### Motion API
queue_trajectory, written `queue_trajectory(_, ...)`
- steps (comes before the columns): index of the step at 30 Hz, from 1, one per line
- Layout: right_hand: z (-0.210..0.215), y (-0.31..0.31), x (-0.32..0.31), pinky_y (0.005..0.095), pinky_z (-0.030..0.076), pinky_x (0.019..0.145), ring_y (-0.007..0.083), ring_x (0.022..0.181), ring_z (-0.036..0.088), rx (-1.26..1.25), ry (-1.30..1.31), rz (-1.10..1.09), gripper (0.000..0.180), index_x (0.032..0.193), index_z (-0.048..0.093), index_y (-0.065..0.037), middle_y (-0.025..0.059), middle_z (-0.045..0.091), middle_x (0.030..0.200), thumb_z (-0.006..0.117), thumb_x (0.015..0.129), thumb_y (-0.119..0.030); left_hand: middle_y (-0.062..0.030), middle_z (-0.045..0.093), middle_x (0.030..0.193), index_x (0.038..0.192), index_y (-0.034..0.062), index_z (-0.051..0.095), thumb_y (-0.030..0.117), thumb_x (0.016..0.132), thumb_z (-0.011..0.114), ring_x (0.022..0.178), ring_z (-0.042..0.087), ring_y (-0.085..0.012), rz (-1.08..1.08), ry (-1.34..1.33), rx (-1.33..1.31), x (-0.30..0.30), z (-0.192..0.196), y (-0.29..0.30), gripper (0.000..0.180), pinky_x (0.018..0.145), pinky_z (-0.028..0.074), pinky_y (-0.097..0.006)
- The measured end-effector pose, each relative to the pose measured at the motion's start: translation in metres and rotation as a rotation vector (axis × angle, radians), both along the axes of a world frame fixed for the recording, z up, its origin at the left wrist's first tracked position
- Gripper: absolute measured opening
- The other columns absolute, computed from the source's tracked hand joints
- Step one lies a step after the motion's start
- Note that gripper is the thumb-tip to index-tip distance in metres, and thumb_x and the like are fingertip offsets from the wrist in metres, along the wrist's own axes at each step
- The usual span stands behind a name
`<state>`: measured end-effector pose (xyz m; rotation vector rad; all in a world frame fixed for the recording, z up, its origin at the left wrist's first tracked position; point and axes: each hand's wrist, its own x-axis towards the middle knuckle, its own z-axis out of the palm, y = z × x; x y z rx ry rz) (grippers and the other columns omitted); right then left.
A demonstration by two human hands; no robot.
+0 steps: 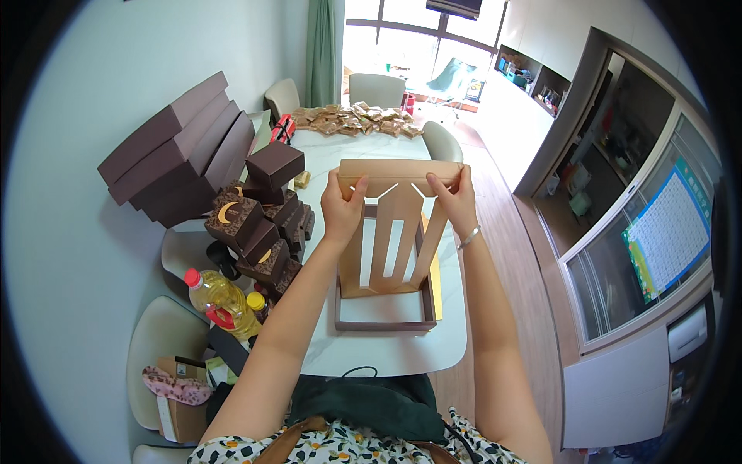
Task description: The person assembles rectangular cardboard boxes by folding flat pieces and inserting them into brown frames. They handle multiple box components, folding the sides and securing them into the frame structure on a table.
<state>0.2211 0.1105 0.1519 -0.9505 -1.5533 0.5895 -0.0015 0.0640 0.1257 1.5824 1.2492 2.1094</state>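
Both my hands hold up a tan cardboard insert (396, 232) with long cut slots, standing on edge inside an open dark brown box tray (382, 323) on the white table (386, 352). My left hand (342, 207) grips the insert's folded top edge at its left corner. At the right corner, my right hand (456, 199), with a bracelet on the wrist, pinches the same folded edge. The insert's lower end rests in the tray.
Small dark brown boxes with gold crescents (259, 228) are piled at the table's left, beside stacked large brown lids (182, 151). Yellow oil bottles (222, 301) stand at the near left. Wrapped packets (359, 120) cover the far end. Chairs (376, 89) surround the table.
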Motion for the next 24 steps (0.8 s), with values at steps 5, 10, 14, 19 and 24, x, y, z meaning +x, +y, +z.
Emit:
queue_trajectory(5, -0.004, -0.015, -0.003, 0.0257, 0.046, 0.059, 0.0115, 0.068, 0.057, 0.014, 0.015, -0.106, 0.048, 0.103, 0.048, -0.002, 0.0073, 0.063, 0.083, 0.077, 0.078, -0.031, -0.013, 0.065, 0.093, 0.11, 0.0002, 0.055, 0.029, 0.087, 0.069, 0.081, 0.064, -0.0217, -0.036, 0.056, -0.081, -0.012, -0.013, 0.018, 0.039, 0.072, 0.05, -0.032)
queue_trajectory(10, -0.006, -0.021, 0.009, 0.0266, 0.048, 0.067, 0.0157, 0.08, 0.06, 0.015, -0.018, -0.095, 0.05, 0.107, 0.049, -0.002, 0.0115, 0.063, 0.093, 0.077, 0.078, -0.031, -0.0157, 0.063, 0.106, 0.116, -0.0006, 0.054, 0.028, 0.085, 0.071, 0.093, 0.062, -0.0243, -0.022, 0.1, -0.066, -0.008, -0.004, 0.012, 0.046, 0.08, 0.049, -0.035)
queue_trajectory(14, 0.02, -0.029, 0.003, 0.0365, 0.041, 0.096, 0.0263, 0.116, 0.052, 0.433, -0.121, -0.167, 0.061, 0.122, 0.05, -0.004, 0.0159, 0.057, 0.119, 0.078, 0.076, -0.033, -0.0146, 0.056, 0.122, 0.125, 0.0035, 0.053, 0.024, 0.077, 0.077, 0.105, 0.058, -0.0251, 0.108, 0.224, 0.279, 0.0, 0.022, -0.002, 0.057, 0.087, 0.048, -0.036)
queue_trajectory(19, 0.056, -0.04, -0.016, 0.0514, 0.025, 0.109, 0.0274, 0.133, 0.039, 0.737, -0.846, -0.269, 0.068, 0.133, 0.049, -0.014, 0.0078, 0.05, 0.136, 0.075, 0.075, -0.036, -0.013, 0.05, 0.131, 0.128, 0.0069, 0.055, 0.017, 0.071, 0.081, 0.119, 0.05, -0.0275, -0.041, 0.441, 0.144, -0.017, 0.028, -0.004, 0.063, 0.096, 0.044, -0.036)
queue_trajectory(24, 0.05, -0.029, -0.047, 0.0463, 0.032, 0.105, 0.0237, 0.121, 0.049, 0.765, -0.937, -0.066, 0.064, 0.133, 0.049, -0.013, 0.006, 0.053, 0.129, 0.071, 0.078, -0.036, -0.0125, 0.052, 0.128, 0.124, 0.006, 0.056, 0.016, 0.07, 0.081, 0.116, 0.053, -0.0292, 0.021, 0.471, 0.238, -0.013, 0.032, -0.006, 0.06, 0.097, 0.044, -0.036)
